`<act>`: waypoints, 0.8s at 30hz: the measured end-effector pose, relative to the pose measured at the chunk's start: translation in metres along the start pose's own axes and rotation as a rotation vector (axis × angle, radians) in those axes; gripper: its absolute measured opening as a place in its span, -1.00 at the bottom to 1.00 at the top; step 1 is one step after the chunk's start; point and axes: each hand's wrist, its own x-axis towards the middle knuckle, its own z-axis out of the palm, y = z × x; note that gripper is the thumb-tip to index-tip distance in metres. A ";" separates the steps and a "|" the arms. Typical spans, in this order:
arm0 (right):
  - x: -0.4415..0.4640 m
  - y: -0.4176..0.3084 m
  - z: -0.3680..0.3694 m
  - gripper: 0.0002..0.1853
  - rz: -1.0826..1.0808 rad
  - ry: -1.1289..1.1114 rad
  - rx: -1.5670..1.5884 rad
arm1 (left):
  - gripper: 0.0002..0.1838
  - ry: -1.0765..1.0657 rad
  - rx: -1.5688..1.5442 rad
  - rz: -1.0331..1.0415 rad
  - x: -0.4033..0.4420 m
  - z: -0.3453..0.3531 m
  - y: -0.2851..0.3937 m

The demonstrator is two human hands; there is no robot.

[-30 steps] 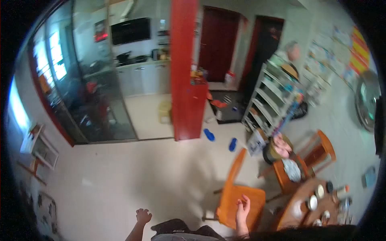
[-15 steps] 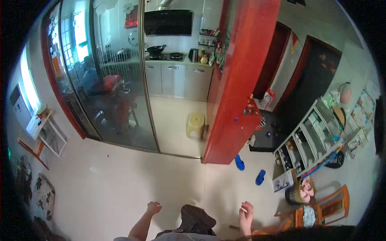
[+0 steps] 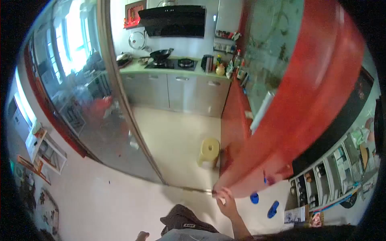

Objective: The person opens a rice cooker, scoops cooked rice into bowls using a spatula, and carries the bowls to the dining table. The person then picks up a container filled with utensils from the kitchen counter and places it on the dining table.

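Note:
My right hand (image 3: 227, 204) is raised in front of me, its fingers loosely bent and apart with nothing in them. In the view it overlaps the lower edge of the red pillar (image 3: 305, 104); whether it touches the pillar I cannot tell. Low in the picture, only a small part of my left hand (image 3: 142, 235) shows, and its fingers are mostly cut off by the edge. Between the hands is the top of a dark garment or cap (image 3: 184, 221) on my body. Beyond the doorway stands a yellow stool (image 3: 210, 152).
A glass sliding door (image 3: 92, 116) borders the doorway on the left. Kitchen cabinets (image 3: 181, 91) carry a stove with a black wok (image 3: 161, 54). Right of the pillar lie blue slippers (image 3: 273, 209) beside a shoe rack (image 3: 327, 178). A white-framed stand (image 3: 52, 156) is far left.
I have moved closer to the kitchen doorway, so the pillar and stool look larger. My right hand has come up toward the pillar; my left hand has dropped toward the lower edge.

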 end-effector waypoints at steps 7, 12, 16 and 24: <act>0.146 0.040 0.038 -0.70 0.020 0.004 -0.163 | -0.70 0.037 -0.068 0.830 0.159 -0.144 0.299; 0.257 0.076 0.055 -0.70 0.196 0.039 -0.089 | -0.64 0.078 -0.006 0.677 0.119 -0.312 0.558; 0.359 0.142 0.090 -0.69 0.180 0.031 -0.020 | -0.62 0.243 0.060 0.758 0.164 -0.374 0.637; 0.638 0.183 0.130 -0.62 0.025 -0.145 -0.319 | -0.71 0.109 -0.185 0.311 0.327 -0.453 0.483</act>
